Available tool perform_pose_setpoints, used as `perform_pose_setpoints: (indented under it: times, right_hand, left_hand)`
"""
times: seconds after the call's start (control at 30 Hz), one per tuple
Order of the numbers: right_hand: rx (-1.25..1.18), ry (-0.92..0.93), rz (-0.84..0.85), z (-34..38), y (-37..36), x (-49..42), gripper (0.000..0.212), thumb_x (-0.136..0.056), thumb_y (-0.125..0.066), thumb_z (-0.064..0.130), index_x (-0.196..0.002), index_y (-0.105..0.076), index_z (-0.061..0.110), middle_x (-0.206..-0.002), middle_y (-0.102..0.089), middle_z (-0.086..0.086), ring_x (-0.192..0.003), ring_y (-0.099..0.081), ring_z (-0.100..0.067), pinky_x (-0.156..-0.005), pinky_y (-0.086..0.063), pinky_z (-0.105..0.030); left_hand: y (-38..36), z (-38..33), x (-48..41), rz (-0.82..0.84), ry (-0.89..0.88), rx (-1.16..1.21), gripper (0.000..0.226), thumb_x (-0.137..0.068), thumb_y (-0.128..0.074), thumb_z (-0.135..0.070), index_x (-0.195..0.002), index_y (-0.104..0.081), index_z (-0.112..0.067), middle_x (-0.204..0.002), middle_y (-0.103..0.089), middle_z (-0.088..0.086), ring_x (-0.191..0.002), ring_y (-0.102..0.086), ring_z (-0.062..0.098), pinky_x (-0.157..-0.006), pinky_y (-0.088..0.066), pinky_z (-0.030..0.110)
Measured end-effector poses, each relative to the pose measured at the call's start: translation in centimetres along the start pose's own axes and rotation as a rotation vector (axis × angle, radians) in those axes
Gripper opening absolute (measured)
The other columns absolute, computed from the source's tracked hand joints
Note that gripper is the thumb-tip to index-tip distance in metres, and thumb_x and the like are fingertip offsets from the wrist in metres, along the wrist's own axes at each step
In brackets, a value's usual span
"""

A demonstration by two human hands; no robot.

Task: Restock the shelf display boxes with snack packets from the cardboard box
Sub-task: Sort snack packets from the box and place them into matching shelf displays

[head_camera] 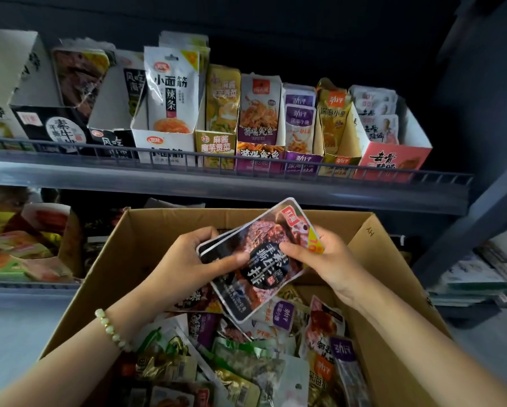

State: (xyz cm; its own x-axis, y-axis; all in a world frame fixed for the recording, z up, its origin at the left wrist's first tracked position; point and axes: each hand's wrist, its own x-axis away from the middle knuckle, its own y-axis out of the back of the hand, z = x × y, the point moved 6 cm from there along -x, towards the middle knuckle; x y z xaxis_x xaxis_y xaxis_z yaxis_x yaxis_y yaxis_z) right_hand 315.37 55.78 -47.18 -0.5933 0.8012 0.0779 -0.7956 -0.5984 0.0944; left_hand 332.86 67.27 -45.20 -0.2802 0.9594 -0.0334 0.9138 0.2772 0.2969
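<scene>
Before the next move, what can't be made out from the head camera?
- Head: count of dark packets held; the top one covers the rest.
- Head: cardboard box floor, buried under loose packets.
- Head: lower-shelf goods, blurred, cut by left edge.

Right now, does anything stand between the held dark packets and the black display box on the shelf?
Nothing visible does. The dark packets sit above the cardboard box; only a low wire rail crosses the black display box's front.
</scene>
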Motion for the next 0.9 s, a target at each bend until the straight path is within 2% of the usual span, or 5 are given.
perform_pose_setpoints:
  times: [0.13, 0.43, 0.63, 0.77, 0.9]
  right_hand:
    - [-0.032, -0.017, -0.028, 0.2, 0.8, 0.0, 0.039, -0.065, -0.075, 0.027, -0.101, -0.065, 0.016, -0.098, -0.075, -0.001, -0.093, -0.070, -0.016, -0.080, -0.052, -0.025]
    - [-0.361, -0.177, 0.167, 1.8, -2.2, -0.8, 0.074, -0.049, -0.093, 0.029, -0.114, -0.065, 0.009, -0.114, -0.069, -0.017, -0.099, -0.069, -0.027, -0.078, -0.058, -0.034]
    - [-0.029, 0.049, -0.074, 10.1, -3.2, -4.5, 0.035, -0.070, -0.075, 0.017, -0.104, -0.065, 0.017, -0.104, -0.074, -0.003, -0.097, -0.068, -0.016, -0.085, -0.051, -0.029]
    - [0.146, 0.184, -0.109, 15.4, -5.5, -7.1, 0.046, -0.060, -0.080, 0.030, -0.103, -0.065, 0.023, -0.099, -0.074, 0.003, -0.099, -0.068, -0.016, -0.091, -0.050, -0.034]
    - [0.233, 0.326, -0.126, 21.0, -9.1, -10.2, 0.034, -0.070, -0.081, 0.022, -0.098, -0.064, 0.027, -0.094, -0.073, 0.007, -0.090, -0.068, -0.008, -0.079, -0.052, -0.025]
  left_hand:
    - [0.3, 0.1, -0.2, 0.162, 0.061, 0.016, 0.025, -0.076, -0.076, -0.012, -0.100, -0.068, -0.015, -0.090, -0.076, -0.006, -0.082, -0.073, 0.010, -0.068, -0.055, 0.018]
    - [2.6, -1.2, -1.0, 0.118, -0.003, 0.454, 0.019, -0.076, -0.063, -0.017, -0.088, -0.073, -0.006, -0.091, -0.073, 0.020, -0.080, -0.073, 0.021, -0.070, -0.058, 0.025]
    - [8.8, -3.0, -3.3, -0.059, -0.108, 0.297, 0.024, -0.086, -0.060, -0.020, -0.107, -0.066, -0.010, -0.089, -0.076, 0.011, -0.081, -0.073, 0.019, -0.072, -0.060, 0.028]
    - [14.3, -3.2, -4.4, -0.089, -0.092, 0.207, 0.035, -0.082, -0.061, -0.031, -0.114, -0.062, -0.016, -0.096, -0.075, 0.006, -0.083, -0.071, 0.015, -0.073, -0.059, 0.028]
    - [21.7, -3.2, -5.1, -0.272, -0.206, -0.283, 0.031, -0.090, -0.060, -0.034, -0.118, -0.061, -0.022, -0.105, -0.069, -0.009, -0.091, -0.067, 0.007, -0.080, -0.055, 0.024]
